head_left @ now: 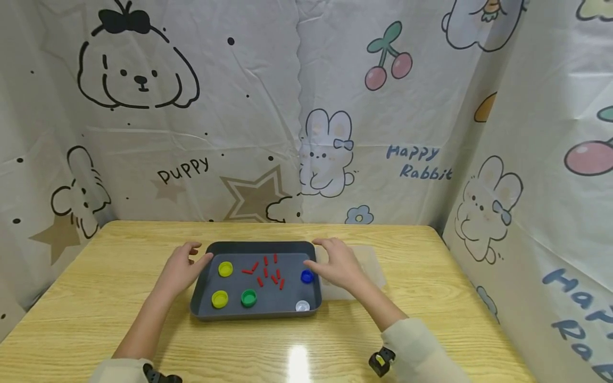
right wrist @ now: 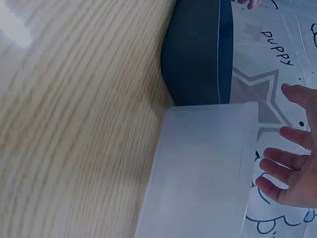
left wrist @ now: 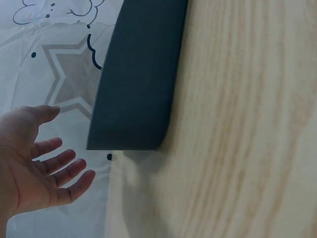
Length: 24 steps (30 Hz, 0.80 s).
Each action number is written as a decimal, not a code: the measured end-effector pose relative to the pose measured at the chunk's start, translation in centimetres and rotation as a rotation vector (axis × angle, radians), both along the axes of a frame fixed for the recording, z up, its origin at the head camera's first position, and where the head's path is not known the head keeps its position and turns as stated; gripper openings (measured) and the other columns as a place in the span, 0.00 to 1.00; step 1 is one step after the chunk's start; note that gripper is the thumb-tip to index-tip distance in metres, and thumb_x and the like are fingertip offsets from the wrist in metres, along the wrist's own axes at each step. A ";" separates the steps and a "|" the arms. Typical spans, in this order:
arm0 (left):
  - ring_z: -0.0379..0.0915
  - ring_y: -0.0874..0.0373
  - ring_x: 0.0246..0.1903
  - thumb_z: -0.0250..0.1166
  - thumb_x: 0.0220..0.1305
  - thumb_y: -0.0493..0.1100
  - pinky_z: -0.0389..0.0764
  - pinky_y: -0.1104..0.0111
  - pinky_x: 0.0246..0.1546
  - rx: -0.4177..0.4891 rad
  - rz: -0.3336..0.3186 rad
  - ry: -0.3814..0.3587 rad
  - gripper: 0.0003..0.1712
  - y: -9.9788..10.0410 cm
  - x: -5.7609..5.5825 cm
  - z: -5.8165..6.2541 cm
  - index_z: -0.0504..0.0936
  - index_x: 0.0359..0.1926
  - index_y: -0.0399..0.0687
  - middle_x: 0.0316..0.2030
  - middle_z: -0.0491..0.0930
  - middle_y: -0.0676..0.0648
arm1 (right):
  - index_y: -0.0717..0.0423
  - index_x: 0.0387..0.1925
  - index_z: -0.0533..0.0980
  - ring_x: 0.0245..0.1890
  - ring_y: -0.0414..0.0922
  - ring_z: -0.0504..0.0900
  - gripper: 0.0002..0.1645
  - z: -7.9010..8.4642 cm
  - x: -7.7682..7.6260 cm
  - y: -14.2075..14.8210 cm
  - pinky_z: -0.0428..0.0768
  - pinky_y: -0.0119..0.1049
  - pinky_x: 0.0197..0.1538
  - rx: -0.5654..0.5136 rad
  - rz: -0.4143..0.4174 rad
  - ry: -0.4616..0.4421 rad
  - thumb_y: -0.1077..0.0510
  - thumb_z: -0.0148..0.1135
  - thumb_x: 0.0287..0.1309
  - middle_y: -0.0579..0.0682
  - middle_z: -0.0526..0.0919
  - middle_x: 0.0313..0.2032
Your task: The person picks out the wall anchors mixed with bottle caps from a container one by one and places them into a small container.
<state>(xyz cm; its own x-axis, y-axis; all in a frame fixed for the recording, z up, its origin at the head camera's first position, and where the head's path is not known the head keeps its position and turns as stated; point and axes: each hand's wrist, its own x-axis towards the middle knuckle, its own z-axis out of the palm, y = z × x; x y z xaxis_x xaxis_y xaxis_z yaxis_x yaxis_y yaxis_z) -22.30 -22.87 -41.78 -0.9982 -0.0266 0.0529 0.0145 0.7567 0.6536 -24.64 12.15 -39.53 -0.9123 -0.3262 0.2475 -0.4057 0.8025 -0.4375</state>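
Note:
A dark grey rectangular tray (head_left: 258, 247) lies between my two hands. At its left end hovers my left hand (head_left: 179, 270), fingers loosely spread and nothing in them; the left wrist view shows this hand (left wrist: 39, 171) apart from the tray's dark wall (left wrist: 133, 89). My right hand (head_left: 339, 264) is held over the tray's right end, fingers relaxed and empty, its thumb just above a blue cap (head_left: 307, 277). Two yellow caps, one far (head_left: 225, 269) and one near (head_left: 220, 299), a green cap (head_left: 248, 298) and a clear cap (head_left: 302, 306) sit inside. Several small red sticks (head_left: 265, 272) are scattered mid-tray.
Against the tray's right side stands a translucent plastic box (right wrist: 203, 173), partly behind my right hand in the head view. Everything rests on a light wood table (head_left: 230, 351). A printed cloth (head_left: 268, 106) hangs behind the table and along its sides.

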 end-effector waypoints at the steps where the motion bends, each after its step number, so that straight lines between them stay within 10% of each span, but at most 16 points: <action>1: 0.69 0.34 0.51 0.51 0.66 0.59 0.72 0.48 0.49 0.007 0.002 -0.008 0.40 -0.1 0.0 -0.2 0.59 0.65 0.30 0.57 0.65 0.27 | 0.54 0.55 0.75 0.54 0.52 0.75 0.32 0.0 0.1 -0.1 0.71 0.50 0.56 0.001 0.005 0.004 0.42 0.65 0.50 0.53 0.79 0.52; 24: 0.75 0.53 0.29 0.56 0.65 0.46 0.75 0.67 0.27 0.116 0.054 -0.095 0.28 -0.4 0.1 -2.2 0.65 0.59 0.29 0.44 0.74 0.30 | 0.52 0.42 0.81 0.36 0.42 0.73 0.19 -1.5 0.8 -3.0 0.72 0.36 0.40 0.053 0.170 0.037 0.45 0.65 0.52 0.50 0.79 0.34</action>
